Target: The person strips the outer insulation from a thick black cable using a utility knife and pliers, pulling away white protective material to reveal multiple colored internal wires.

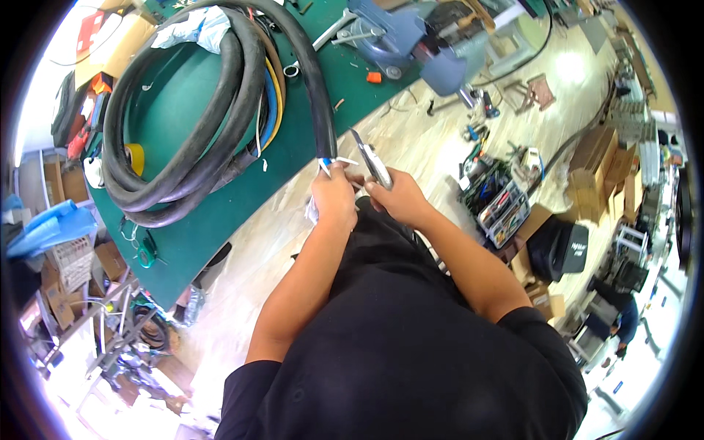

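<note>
My left hand grips the stripped end of a thick black cable, its fingers wrapped round it. Blue and white inner parts show where the black sheath stops, just above the fingers. In my right hand is a utility knife with a grey handle, its blade pointing up and to the left. The blade is beside the cable, apart from it. The rest of the cable lies in a large coil on a green table. Some pale material shows beside my left palm; what it is, I cannot make out.
A blue bench vise stands at the table's far edge. Near the coil lie a yellow tape roll and a small orange piece. An open toolbox, a black bag and cardboard boxes occupy the right side.
</note>
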Motion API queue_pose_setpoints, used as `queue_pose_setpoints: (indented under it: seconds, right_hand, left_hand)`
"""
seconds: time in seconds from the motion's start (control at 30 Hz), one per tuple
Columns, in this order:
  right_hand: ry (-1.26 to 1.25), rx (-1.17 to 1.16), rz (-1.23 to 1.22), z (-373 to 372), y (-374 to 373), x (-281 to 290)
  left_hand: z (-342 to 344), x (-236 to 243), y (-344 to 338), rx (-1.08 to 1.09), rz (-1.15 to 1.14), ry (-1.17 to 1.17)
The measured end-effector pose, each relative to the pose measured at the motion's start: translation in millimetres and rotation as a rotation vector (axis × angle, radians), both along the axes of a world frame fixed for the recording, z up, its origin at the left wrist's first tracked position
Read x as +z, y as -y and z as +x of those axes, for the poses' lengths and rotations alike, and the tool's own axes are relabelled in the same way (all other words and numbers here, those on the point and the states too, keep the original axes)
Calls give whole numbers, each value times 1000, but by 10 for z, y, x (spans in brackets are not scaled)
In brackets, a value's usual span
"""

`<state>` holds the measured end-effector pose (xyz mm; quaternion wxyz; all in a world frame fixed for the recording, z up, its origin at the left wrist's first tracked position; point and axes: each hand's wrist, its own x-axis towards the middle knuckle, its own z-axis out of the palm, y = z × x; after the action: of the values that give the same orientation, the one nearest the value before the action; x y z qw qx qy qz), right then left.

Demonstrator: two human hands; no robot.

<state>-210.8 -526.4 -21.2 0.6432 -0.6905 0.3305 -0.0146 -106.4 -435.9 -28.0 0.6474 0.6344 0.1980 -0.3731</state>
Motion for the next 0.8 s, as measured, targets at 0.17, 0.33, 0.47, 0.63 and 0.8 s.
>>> queue_pose_setpoints:
  seconds: [0.17,0.33,0.47,0.63,0.8]
  right_hand:
    - [-213,129,-55,-60,543,26]
    - [54,489,-330,179,907,31]
    - [176,720,-305,357,1090,-124]
    - [302,877,-416,329,1142,-267]
    - [253,893,-443,418,1167,-367]
  left_hand:
    - [-49,-163,-19,-22,165,151]
    - [-229,-143,70,48,478,396]
    - [-340,-121,253,164,640,547]
    - [-482,-82,295,191,751,555]
    - [-450,-93,418,266,731,534]
